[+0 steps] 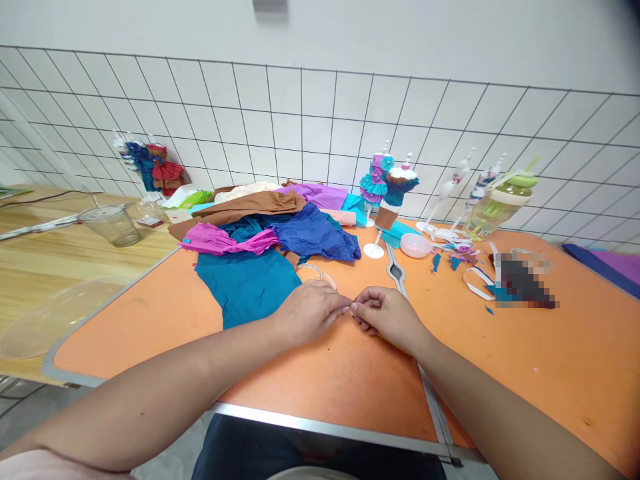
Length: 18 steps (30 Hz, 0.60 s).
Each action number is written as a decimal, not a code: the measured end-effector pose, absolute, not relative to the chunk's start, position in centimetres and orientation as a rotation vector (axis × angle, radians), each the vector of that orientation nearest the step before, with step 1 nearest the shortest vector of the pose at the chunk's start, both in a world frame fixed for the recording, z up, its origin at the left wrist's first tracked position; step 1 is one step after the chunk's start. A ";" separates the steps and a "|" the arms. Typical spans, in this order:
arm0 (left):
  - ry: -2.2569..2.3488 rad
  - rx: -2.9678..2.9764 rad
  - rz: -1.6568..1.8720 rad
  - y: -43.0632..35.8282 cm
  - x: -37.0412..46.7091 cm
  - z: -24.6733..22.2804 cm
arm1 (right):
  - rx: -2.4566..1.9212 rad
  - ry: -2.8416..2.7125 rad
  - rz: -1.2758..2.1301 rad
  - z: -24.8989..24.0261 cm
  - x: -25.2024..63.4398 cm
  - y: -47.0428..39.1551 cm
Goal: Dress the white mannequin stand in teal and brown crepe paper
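Observation:
My left hand [313, 310] and my right hand [383, 315] meet over the orange table [325, 380], fingertips touching in a pinch. Whatever sits between the fingertips is too small to make out. Beside my left hand, a teal sheet of crepe paper [250, 287] lies on the table, partly under the wrist. Behind it are a crumpled magenta sheet [225, 239] and a dark blue sheet [317, 233]. A thin white ring [310, 268] lies just beyond my left hand.
Decorated small forms on white stands [374, 251] are behind my hands, near a pink bowl [416, 245]. At right are paper scraps, a green-lidded bottle [505, 200] and a pixelated dark object [525, 281]. A clear cup [113, 225] stands on the wooden table at left.

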<state>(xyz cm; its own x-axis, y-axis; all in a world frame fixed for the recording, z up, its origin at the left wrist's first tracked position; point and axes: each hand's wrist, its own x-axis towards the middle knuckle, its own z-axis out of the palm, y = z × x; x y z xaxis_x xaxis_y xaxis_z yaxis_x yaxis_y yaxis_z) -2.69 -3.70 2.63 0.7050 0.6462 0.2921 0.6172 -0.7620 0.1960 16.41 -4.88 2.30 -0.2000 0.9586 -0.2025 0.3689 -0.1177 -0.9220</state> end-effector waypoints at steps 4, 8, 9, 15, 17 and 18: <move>1.137 2.613 0.694 -3.3 -2.7 2.2 | -1.396 -1.507 1.343 2.0 16.3 -4.9; 1.210 2.485 0.773 -2.9 -2.8 2.0 | -1.355 -1.465 1.323 1.9 16.4 -4.9; 1.219 2.471 0.780 -2.9 -2.9 2.0 | -1.357 -1.464 1.326 2.0 16.4 -5.0; 1.288 2.491 0.745 -3.3 -2.7 2.1 | -1.295 -1.404 1.475 2.1 16.4 -5.0; 1.256 2.511 0.739 -3.6 -2.5 2.2 | -1.306 -1.374 1.472 2.0 16.3 -5.0; 1.232 2.519 0.746 -3.7 -2.4 2.3 | -1.315 -1.363 1.466 1.9 16.2 -4.9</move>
<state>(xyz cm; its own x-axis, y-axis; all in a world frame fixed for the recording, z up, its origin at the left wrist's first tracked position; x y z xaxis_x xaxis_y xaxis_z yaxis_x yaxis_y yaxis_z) -2.45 -3.72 2.29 0.5144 0.7876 0.3391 0.6652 -0.6161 0.4219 16.23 -4.95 1.94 -0.2110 0.9575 -0.1965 0.1262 -0.1726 -0.9769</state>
